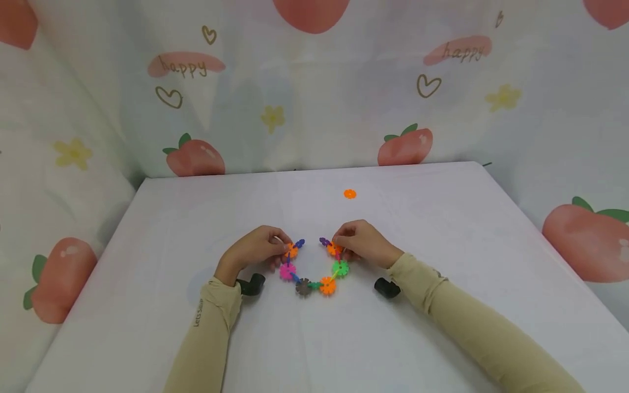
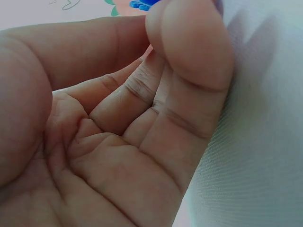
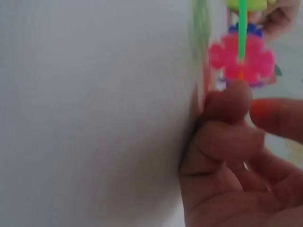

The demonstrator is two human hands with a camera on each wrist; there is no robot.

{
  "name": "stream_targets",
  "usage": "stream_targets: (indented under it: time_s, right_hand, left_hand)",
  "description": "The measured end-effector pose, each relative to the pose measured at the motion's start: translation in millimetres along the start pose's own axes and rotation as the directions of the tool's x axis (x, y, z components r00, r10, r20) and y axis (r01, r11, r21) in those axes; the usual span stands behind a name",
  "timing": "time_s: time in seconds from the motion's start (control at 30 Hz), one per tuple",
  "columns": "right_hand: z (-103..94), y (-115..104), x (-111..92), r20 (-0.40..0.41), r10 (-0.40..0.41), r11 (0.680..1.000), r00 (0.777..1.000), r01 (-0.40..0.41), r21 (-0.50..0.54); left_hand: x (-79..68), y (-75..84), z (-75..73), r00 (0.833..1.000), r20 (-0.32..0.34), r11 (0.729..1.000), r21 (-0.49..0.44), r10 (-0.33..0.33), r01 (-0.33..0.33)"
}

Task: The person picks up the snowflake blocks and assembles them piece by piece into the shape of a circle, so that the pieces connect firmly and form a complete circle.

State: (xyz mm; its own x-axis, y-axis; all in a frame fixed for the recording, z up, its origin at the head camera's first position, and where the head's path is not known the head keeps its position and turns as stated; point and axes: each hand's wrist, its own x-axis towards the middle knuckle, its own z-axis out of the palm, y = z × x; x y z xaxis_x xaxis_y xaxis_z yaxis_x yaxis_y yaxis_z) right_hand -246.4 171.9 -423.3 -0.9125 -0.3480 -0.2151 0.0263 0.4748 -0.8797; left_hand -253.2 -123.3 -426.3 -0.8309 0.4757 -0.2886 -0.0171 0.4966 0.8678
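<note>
A U-shaped chain of colourful interlocking snowflake discs point(image 1: 327, 286) lies in the middle of the table, its open side facing away from me. On its left end, my left hand point(image 1: 259, 246) pinches an orange disc point(image 1: 292, 251); a blue disc point(image 1: 300, 243) sticks out beyond it. My right hand point(image 1: 367, 243) pinches another orange disc point(image 1: 334, 249) on the right end, with a purple disc point(image 1: 324, 241) at the tip. A gap separates the two tips. In the right wrist view, a pink disc point(image 3: 241, 57) stands just past the fingertips. Fingers partly cover both gripped discs.
A loose orange disc point(image 1: 350, 194) lies farther back on the white table point(image 1: 422, 207). Black wrist-worn devices point(image 1: 386, 288) sit under both wrists. A fruit-printed curtain point(image 1: 334, 93) hangs behind the table and along its sides.
</note>
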Motion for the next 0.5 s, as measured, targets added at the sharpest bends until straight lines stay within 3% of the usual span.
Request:
stream_targets:
  time_s: [0.17, 0.37, 0.5]
  right_hand:
    - [-19.7, -11, 19, -0.050, -0.039, 0.979, 0.998, 0.028, -0.200]
    - [-47.1, -13, 56, -0.238, -0.106, 0.953, 0.965, 0.030, -0.303]
    - [-58.7, -6, 74, -0.311, -0.086, 0.936, 0.947, -0.031, -0.351]
  left_hand:
    - [1.3, 2.3, -1.4, 1.000, 0.004, 1.000, 0.021, 0.000, 0.000]
    - [3.9, -1.2, 0.1, 1.000, 0.003, 1.000, 0.030, -0.005, 0.005]
    - [4.4, -1.2, 2.2, 1.000, 0.001, 1.000, 0.029, 0.001, -0.001]
